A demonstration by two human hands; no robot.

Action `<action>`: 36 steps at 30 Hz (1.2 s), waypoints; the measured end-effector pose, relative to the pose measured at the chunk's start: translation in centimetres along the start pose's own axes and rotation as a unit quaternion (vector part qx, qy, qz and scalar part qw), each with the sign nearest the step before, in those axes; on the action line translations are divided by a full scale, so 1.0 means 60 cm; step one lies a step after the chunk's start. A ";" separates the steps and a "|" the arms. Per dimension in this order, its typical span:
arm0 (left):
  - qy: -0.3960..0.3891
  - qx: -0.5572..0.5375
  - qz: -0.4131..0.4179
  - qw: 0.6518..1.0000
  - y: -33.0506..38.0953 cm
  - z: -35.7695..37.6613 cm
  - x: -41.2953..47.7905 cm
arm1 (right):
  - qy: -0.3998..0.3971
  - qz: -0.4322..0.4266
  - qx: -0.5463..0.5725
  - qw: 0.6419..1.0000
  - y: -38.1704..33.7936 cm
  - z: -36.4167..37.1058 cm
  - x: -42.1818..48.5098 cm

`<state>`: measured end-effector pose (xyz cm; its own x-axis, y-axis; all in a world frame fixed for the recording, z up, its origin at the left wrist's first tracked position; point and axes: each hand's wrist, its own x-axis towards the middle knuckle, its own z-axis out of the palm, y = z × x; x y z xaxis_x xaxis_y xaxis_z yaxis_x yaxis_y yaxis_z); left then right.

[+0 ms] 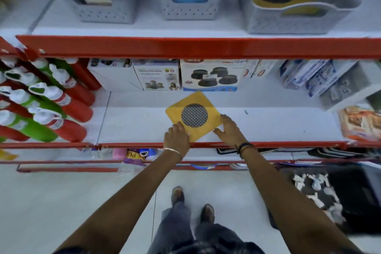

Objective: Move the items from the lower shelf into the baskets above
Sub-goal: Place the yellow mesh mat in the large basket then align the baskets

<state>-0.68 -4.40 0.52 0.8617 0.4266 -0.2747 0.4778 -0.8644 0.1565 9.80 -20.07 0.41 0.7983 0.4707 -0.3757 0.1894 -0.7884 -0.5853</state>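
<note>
We've got both hands down on the yellow packet (193,117) now, a flat square card with a round mesh disc showing in its middle, lying turned like a diamond near the front of the lower shelf (134,126). Our left hand (176,137) curls its fingers over the near-left edge; our right hand (227,128) lies flatter, fingers spread along the near-right edge. Whether either one has truly pinched it, we can't tell.

It looks thin, light and fairly stiff to us, probably glossy, so it may slide before it lifts. Best bet: get fingertips under those near edges, thumbs on top, and stay off the mesh.

The shelf is smooth and white, with a red lip (206,144) right under our wrists to clear. Boxes (210,76) stand behind, bottles (51,99) well off to the left. Above, three grey baskets; the right basket (299,20) already holds a matching yellow packet, the likely home.
</note>
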 end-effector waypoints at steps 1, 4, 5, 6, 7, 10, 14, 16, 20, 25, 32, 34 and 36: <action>0.002 -0.022 -0.014 1.000 0.015 0.006 -0.002 | 0.000 0.010 -0.024 1.000 -0.002 0.012 0.006; -0.002 -0.242 -0.150 0.959 0.049 0.003 0.012 | 0.055 0.041 -0.067 0.995 -0.030 0.022 0.030; 0.001 -0.329 -0.210 0.921 0.051 0.000 0.026 | 0.075 0.069 -0.062 0.993 -0.034 0.019 0.039; 0.006 -0.399 -0.255 0.881 0.048 -0.005 0.038 | 0.094 0.096 -0.051 0.990 -0.034 0.014 0.046; 0.014 -0.448 -0.274 0.851 0.043 -0.012 0.050 | 0.103 0.117 -0.032 0.987 -0.030 0.006 0.052; 0.035 -0.540 -0.214 0.813 0.021 -0.029 0.047 | 0.114 0.104 0.080 0.985 -0.006 -0.010 0.042; 0.040 -0.491 -0.098 0.865 0.005 -0.032 -0.025 | 0.134 0.054 0.257 0.956 0.005 -0.008 -0.024; 0.065 -0.487 -0.049 0.870 -0.008 -0.025 -0.066 | 0.134 0.014 0.259 0.956 0.007 0.001 -0.055; 0.168 -0.498 0.032 0.850 -0.035 -0.030 -0.137 | 0.151 -0.067 0.247 0.955 -0.005 0.005 -0.096; 0.300 -0.501 0.065 0.809 -0.043 -0.107 -0.183 | 0.215 -0.202 0.215 0.931 -0.094 -0.054 -0.136; 0.456 -0.376 0.168 0.789 -0.013 -0.301 -0.164 | 0.349 -0.333 0.217 0.849 -0.217 -0.201 -0.183; 0.468 -0.364 0.192 0.782 0.013 -0.365 -0.151 | 0.401 -0.334 0.207 0.827 -0.234 -0.250 -0.186; 0.449 -0.367 0.201 0.790 0.044 -0.422 -0.130 | 0.442 -0.323 0.195 0.814 -0.244 -0.301 -0.179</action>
<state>-1.83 -3.28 27.11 0.5860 0.4587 0.6679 -0.1774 -0.7317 0.6582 8.77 -20.75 26.02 0.7369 0.1319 0.6630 0.6738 -0.2228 -0.7045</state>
